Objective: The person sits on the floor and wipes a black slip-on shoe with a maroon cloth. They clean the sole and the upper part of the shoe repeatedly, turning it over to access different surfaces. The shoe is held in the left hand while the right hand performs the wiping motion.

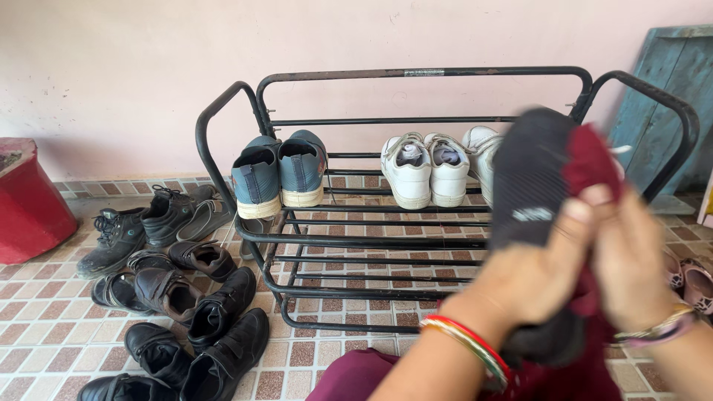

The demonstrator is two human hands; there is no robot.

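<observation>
Black shoe (529,178) above half-filled shoe rack (416,241)

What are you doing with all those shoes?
A person sits in front of a black metal shoe rack and holds a dark shoe up, sole towards the camera. The left hand grips the shoe, and the right hand presses a dark red cloth against it. On the rack stand a pair of blue shoes and white sneakers. A pile of black shoes lies on the tiled floor to the left.
</observation>
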